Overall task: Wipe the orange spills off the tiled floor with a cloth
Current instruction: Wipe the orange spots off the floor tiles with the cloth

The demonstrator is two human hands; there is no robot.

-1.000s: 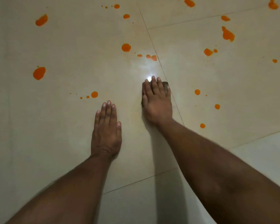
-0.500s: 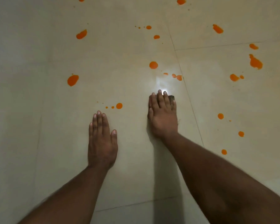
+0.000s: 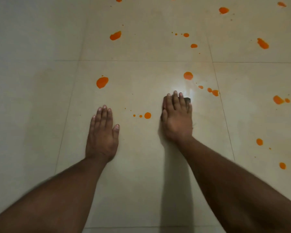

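We see a pale cream tiled floor (image 3: 141, 165) crossed by thin grey grout lines (image 3: 141, 61), with a white glare patch at 12 o'clock of the right hand (image 3: 177, 121). Bright orange spills (image 3: 102, 82) dot it in blobs and fine specks. The cloth (image 3: 187, 100) edge shows dark grey-black.

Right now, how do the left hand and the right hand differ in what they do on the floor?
The left hand lies on bare tile; the right hand presses a dark cloth that shows past its fingers. The right hand reaches farther forward than the left. Both lie flat, fingers straight.
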